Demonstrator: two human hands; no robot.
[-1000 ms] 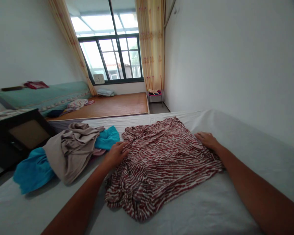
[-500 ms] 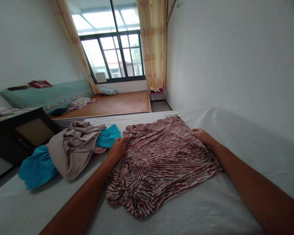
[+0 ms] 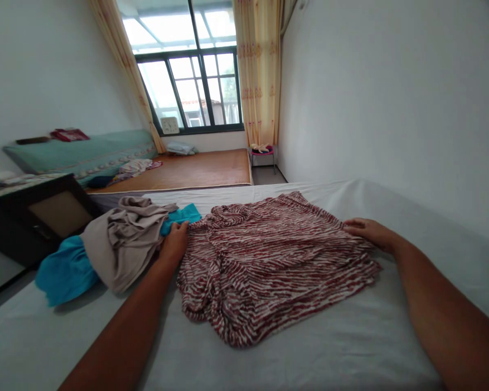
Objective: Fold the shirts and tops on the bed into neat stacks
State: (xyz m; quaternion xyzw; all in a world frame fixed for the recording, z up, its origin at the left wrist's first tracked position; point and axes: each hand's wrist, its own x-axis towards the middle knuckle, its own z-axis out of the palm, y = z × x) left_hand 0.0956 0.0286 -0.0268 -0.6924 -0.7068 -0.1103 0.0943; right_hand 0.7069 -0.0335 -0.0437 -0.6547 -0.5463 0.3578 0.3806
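A shirt (image 3: 277, 255) with wavy dark red and white stripes lies spread on the white-sheeted bed (image 3: 318, 353). Its left part is bunched and creased, while the right part lies flatter. My left hand (image 3: 176, 239) is closed on the shirt's left edge, close to a heap of other clothes. On the opposite side, my right hand (image 3: 370, 232) pinches the right edge between thumb and fingers. Beside my left hand the heap holds a beige garment (image 3: 124, 244) over a bright blue garment (image 3: 67, 271).
A dark cabinet (image 3: 36, 217) stands at the left edge of the bed. Beyond lies a second bed (image 3: 204, 168) with a brown mat, under a window (image 3: 191, 92). A small pink stool (image 3: 263, 152) sits by the curtain (image 3: 258, 76). The white wall (image 3: 391, 98) runs along the right.
My hands have moved apart, the left toward the clothes heap and the right farther right. The shirt is stretched wider between them. The view has shifted slightly.
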